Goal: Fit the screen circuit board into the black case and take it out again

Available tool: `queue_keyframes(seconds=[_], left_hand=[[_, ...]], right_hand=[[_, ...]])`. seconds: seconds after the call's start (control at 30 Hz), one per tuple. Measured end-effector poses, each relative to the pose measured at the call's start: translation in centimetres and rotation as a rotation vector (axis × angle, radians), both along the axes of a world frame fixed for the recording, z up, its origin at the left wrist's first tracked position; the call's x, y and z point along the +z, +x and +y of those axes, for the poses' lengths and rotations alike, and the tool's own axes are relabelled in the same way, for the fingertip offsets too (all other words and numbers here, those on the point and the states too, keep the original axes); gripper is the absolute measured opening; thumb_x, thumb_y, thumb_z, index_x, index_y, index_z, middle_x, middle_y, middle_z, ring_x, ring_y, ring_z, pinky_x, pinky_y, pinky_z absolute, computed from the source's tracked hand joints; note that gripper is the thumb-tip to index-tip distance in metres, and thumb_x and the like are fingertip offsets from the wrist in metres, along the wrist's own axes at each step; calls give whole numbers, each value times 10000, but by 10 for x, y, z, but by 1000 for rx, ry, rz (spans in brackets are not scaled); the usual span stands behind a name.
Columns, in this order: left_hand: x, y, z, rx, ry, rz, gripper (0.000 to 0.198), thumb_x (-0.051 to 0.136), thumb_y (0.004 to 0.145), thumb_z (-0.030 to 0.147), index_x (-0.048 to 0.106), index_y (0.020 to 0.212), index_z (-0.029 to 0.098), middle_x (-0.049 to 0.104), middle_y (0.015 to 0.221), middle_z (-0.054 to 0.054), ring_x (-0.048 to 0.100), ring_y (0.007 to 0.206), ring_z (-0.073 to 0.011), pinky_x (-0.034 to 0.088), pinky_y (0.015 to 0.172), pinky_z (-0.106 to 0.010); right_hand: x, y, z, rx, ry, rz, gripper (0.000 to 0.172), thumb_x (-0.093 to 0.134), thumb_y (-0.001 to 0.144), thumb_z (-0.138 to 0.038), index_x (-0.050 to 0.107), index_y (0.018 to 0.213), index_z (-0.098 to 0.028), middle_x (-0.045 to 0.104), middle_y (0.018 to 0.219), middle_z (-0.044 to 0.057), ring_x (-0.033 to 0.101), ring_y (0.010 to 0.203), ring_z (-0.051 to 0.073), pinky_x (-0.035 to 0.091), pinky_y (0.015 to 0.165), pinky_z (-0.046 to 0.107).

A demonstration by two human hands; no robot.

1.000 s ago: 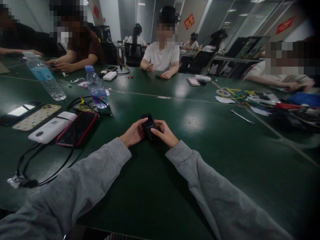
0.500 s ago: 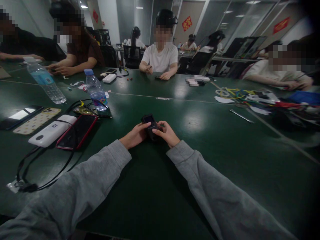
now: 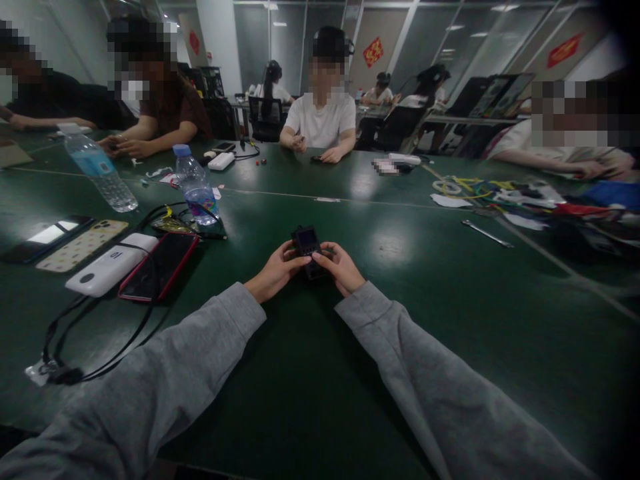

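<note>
Between my hands is a small black device [image 3: 307, 241] with a dark square screen and a row of small buttons below it; its exact kind I cannot tell. My left hand [image 3: 278, 268] grips its left side, thumb on the front under the screen. From the right, my right hand [image 3: 342, 265] is closed on it too, with the thumb tip near the buttons. The thumbs almost meet at the middle. Most of the other fingers curl behind the device and are partly hidden. It is held at the green table [image 3: 300, 373].
On the left lie a red-edged phone [image 3: 159, 267], a white power bank [image 3: 111, 264] with a black cable, and more phones. Two water bottles [image 3: 196, 187] stand behind them. A wrench [image 3: 487, 233] and a cable heap [image 3: 520, 193] lie right. A co-worker [image 3: 320, 120] sits opposite.
The device has turned to face me more squarely. My left thumb has moved from beside the screen down to the lower front, and my right thumb has shifted slightly right.
</note>
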State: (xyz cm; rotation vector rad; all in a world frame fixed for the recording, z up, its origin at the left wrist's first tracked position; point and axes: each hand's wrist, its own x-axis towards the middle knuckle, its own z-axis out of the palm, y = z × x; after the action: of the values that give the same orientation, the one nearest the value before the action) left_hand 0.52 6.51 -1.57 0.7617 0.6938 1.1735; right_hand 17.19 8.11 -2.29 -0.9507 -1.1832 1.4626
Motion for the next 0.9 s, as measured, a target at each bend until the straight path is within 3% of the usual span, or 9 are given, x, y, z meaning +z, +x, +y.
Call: queue_keyframes(seconds=[0.33,0.4,0.57,0.77,0.9], left_hand=[[-4,-3,4,-20,5,-1,622,811,647,69,557,1204,179,645,1094,-65,631,1018,-166,449,986,-350],[-4,-5,6,-12,-26,-20,628,807,657,75,550,1221,178,648,1097,-66,640,978,-154,458,960,-332],[-3,-6,6,18,-57,-41,691,807,641,53,526,1261,171,650,1104,-84,645,987,-173,470,947,-341],[-3,-7,5,-3,-50,-22,660,812,633,49,560,1230,173,654,1082,-73,638,982,-163,467,933,-331],[0,-7,5,-20,-44,15,684,801,636,40,570,1264,181,659,1090,-71,633,975,-158,455,944,-337]], right_hand=[[1,-1,-2,5,1,15,553,897,532,-406,527,915,-256,665,835,-27,633,759,155,513,732,322],[1,0,-1,-2,28,18,590,892,542,-421,533,985,-271,669,865,-25,641,807,164,516,769,329],[1,4,5,-171,-45,123,648,746,668,-612,476,1188,-334,648,855,-37,643,824,169,521,818,353],[-9,-2,4,-128,129,-104,651,850,574,-480,544,1106,-265,600,1022,22,588,1047,214,471,970,406],[-7,-2,1,-53,107,-92,630,850,578,-461,526,1079,-257,626,1017,33,603,1016,225,476,956,438]])
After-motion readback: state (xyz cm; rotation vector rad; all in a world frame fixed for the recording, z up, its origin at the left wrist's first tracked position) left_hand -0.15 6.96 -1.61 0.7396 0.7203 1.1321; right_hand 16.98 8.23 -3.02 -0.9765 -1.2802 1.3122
